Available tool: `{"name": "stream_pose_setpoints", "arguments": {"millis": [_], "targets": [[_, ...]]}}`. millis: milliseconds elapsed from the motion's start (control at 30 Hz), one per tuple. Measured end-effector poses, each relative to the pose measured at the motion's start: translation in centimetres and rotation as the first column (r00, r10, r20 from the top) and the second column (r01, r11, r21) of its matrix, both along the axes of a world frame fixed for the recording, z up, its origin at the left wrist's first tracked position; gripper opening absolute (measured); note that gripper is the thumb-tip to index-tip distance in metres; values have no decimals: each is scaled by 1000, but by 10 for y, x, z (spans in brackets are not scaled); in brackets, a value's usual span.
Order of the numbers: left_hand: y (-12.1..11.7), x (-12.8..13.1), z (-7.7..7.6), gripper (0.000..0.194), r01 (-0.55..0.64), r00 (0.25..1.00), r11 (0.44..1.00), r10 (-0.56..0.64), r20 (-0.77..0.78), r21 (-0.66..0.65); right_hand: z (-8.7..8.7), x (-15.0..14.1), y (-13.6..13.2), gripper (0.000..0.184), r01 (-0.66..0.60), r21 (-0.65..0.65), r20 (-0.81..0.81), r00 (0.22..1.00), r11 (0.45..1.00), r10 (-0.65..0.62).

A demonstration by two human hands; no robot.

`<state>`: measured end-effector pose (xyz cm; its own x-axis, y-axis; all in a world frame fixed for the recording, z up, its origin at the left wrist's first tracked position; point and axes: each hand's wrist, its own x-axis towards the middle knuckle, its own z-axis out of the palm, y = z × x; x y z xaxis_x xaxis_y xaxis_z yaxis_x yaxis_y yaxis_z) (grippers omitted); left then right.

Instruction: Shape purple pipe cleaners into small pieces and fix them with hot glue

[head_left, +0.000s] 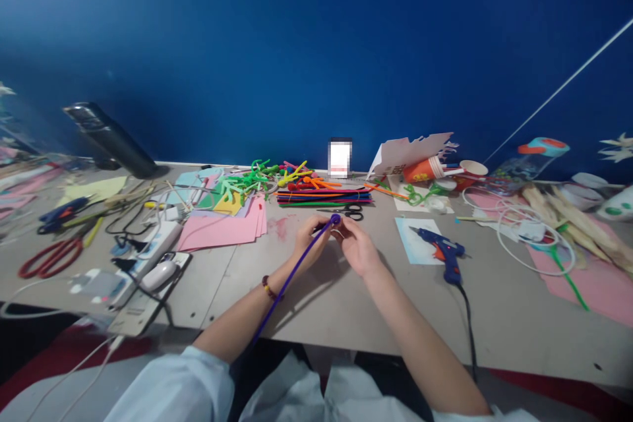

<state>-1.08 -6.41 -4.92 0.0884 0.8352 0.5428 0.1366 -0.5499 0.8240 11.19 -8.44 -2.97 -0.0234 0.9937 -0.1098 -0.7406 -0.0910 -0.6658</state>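
A purple pipe cleaner (295, 268) runs between my hands, its upper end wound into a small coil and its long tail hanging over my left forearm past the table's front edge. My left hand (310, 235) pinches it beside the coil. From the other side, the fingers of my right hand (357, 245) close on the coil. What lies under the fingertips is partly hidden. Just beyond my hands are black-handled scissors (352, 212) and a bundle of coloured pipe cleaners (324, 198).
To the right, a blue glue gun (442, 249) lies on a light-blue card (406, 244). Pink paper (217, 227), a power strip (153, 254) and red-handled scissors (52, 257) are on the left. Bent green pipe cleaners (247, 179) and paper cups (424, 170) line the back.
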Motion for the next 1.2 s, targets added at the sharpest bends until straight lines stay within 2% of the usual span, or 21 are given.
{"name": "stream_pose_setpoints", "arguments": {"millis": [167, 467, 633, 833, 1100, 1200], "targets": [[2, -4, 5, 11, 10, 994, 972, 16, -110, 233, -2, 3, -1, 16, -17, -6, 45, 999, 1000, 17], [5, -9, 13, 12, 57, 972, 892, 53, -228, 449, 1, 5, -1, 21, -84, -52, 30, 996, 995, 86], [7, -8, 12, 12, 78, 973, 907, 21, -230, 413, 0, 8, 0, 19, -66, -80, 1, 998, 995, 66], [10, -5, 6, 12, -17, 990, 926, 68, -124, 376, 4, 13, 2, 18, 54, -131, -17, 998, 990, -57], [11, -5, 5, 13, -23, 1000, 956, 25, -2, 293, 7, 11, -4, 14, 90, 66, 162, 982, 994, -100], [9, -7, 10, 9, 31, 998, 980, -40, 41, 196, 6, 9, -5, 13, 84, 151, 261, 958, 985, -122]]}}
